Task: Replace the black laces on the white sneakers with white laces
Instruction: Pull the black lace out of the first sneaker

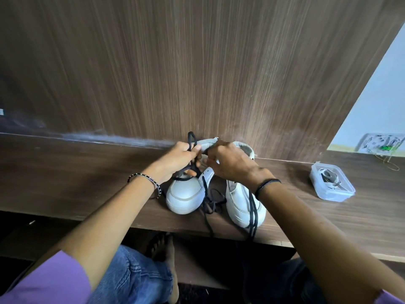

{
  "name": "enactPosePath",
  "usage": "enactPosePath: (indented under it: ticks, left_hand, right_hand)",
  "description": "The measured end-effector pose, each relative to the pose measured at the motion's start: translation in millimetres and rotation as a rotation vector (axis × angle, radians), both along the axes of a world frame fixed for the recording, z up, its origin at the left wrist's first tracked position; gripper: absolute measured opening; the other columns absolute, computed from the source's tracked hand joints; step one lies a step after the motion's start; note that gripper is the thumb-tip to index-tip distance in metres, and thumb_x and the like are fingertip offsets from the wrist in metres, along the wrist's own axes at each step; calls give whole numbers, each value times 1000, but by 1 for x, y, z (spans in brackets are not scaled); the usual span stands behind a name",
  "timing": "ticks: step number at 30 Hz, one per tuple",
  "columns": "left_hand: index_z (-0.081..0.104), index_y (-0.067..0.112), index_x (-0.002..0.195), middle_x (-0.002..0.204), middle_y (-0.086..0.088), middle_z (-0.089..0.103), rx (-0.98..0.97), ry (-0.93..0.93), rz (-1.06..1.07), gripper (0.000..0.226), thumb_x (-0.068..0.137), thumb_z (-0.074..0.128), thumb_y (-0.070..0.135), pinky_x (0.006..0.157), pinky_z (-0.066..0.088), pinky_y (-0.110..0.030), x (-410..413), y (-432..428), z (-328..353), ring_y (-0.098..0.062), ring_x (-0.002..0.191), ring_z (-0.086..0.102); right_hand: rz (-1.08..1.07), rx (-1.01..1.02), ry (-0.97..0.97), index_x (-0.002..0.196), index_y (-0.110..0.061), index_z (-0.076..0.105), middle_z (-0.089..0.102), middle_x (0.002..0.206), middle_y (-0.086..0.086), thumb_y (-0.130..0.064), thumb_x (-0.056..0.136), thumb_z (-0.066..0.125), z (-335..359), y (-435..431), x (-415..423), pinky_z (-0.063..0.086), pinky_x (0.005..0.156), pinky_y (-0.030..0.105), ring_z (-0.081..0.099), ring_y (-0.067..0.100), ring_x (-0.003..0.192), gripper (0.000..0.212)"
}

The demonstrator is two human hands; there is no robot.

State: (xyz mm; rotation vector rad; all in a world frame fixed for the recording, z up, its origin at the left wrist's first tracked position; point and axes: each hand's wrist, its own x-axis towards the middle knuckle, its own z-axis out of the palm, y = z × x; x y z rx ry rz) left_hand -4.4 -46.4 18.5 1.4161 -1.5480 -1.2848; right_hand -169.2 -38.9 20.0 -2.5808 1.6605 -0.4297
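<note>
Beneath left hand (pixel 180 157), right hand (pixel 230 164): sneaker (pixel 186 195) eyelets hidden, black lace (pixel 193 166) bunched

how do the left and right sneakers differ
On the left sneaker the black lace is pulled up in the left hand, the right hand pinching at its opening; the right sneaker has its loose lace hanging over the toe and off the desk edge. The left sneaker angles leftward, the right sneaker points at the person. Both are white.
</note>
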Motion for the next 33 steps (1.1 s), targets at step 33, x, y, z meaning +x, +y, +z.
enactPosePath:
  ticks: [33]
  left_hand:
    - [53, 14, 118, 116, -4, 55, -684, -1158, -179, 28, 92, 49, 5, 80, 35, -38, 18, 4, 23, -33, 104, 62]
  right_hand:
    - [66, -13, 4, 91, -9, 76, 71, 98, 4, -31, 98, 65, 7, -4, -16, 29, 63, 19, 63, 22, 87, 26]
